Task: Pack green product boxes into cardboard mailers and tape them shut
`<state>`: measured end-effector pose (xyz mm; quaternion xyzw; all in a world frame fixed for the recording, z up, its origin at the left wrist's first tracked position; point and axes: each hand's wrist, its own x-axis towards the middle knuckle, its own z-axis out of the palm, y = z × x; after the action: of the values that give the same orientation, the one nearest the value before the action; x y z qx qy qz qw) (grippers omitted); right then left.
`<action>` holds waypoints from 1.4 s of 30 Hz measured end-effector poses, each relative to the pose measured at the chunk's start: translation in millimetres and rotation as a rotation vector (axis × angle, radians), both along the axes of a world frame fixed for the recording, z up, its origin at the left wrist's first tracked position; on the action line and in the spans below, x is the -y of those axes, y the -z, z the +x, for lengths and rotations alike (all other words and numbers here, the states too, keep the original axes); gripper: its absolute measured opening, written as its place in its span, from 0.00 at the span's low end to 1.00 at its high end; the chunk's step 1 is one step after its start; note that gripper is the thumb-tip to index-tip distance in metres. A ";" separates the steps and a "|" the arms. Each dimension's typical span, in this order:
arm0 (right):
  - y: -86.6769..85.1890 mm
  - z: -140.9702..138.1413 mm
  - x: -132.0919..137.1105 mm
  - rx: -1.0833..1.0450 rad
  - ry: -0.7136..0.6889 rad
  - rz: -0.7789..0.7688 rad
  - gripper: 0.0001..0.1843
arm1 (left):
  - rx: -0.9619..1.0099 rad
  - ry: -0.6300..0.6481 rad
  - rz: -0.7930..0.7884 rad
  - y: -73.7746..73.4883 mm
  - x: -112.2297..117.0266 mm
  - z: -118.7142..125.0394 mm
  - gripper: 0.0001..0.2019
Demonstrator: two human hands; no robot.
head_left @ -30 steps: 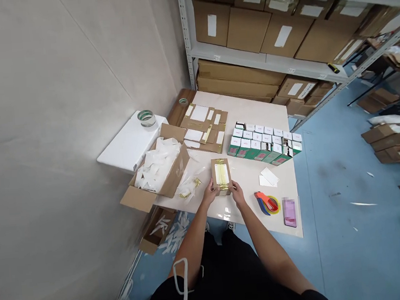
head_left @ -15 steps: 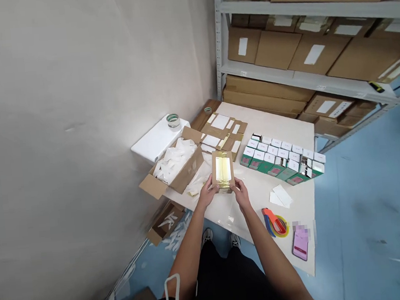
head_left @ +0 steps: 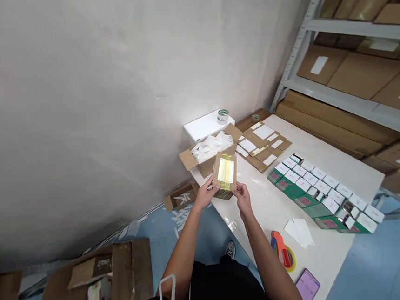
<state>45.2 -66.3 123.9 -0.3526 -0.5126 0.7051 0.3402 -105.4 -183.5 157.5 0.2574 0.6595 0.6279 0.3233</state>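
A small brown cardboard box with yellow tape and a white label (head_left: 225,175) is pinched by the left hand (head_left: 206,194) and right hand (head_left: 242,196) above the white desk (head_left: 278,204).

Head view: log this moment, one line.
left hand: holds small box | right hand: holds small box | small box: tilted, taped face toward camera

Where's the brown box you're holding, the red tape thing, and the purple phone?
brown box (head_left: 225,171): head view, on its taped label.
red tape dispenser (head_left: 282,251): head view, on its red handle.
purple phone (head_left: 307,286): head view, middle of its purple face.
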 end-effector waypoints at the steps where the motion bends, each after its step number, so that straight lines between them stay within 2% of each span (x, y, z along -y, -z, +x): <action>1: -2.5 -5.0 5.9 -0.002 -0.033 0.006 0.25 | 0.005 -0.032 0.008 -0.6 11.6 -1.0 0.47; 5: -17.3 -35.5 35.5 -0.038 -0.176 0.055 0.25 | -0.031 -0.175 0.081 -5.6 64.4 -7.5 0.47; 8: -30.0 -66.9 69.2 -0.075 -0.294 0.082 0.25 | -0.064 -0.304 0.096 -12.9 111.6 -15.6 0.44; 11: -39.9 -98.4 116.2 -0.091 -0.419 0.098 0.25 | -0.081 -0.446 0.120 -17.5 166.5 -23.3 0.43; 15: -43.4 -130.5 195.3 -0.099 -0.607 0.091 0.25 | -0.057 -0.642 0.143 -13.8 250.5 -23.7 0.43; 21: -24.3 -159.2 319.3 -0.029 -0.831 0.079 0.26 | -0.002 -0.900 0.132 8.4 377.0 -5.9 0.41; 27: 13.6 -181.9 428.1 0.145 -0.974 0.162 0.29 | 0.083 -1.152 0.041 48.4 483.1 5.8 0.38; 30: 34.7 -186.0 477.4 0.269 -1.044 0.194 0.26 | 0.156 -1.227 -0.059 65.7 532.2 16.8 0.34; 32: 46.2 -186.8 510.2 0.348 -1.120 0.199 0.24 | 0.204 -1.261 -0.131 72.0 564.5 27.4 0.29; 35: 55.1 -191.6 562.0 0.425 -1.235 0.205 0.21 | 0.256 -1.343 -0.222 71.7 610.8 43.6 0.25; 37: 54.2 -199.5 599.2 0.397 -1.298 0.195 0.22 | 0.239 -1.431 -0.220 65.0 639.1 51.3 0.27; 42: 34.3 -222.7 684.1 0.159 -1.413 0.167 0.42 | -0.016 -1.652 -0.044 36.5 696.8 57.5 0.37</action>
<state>-177.5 -750.4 89.6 0.0405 -0.6941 0.6873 -0.2101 -47.9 -880.3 121.0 -0.3121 0.6507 0.6485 -0.2423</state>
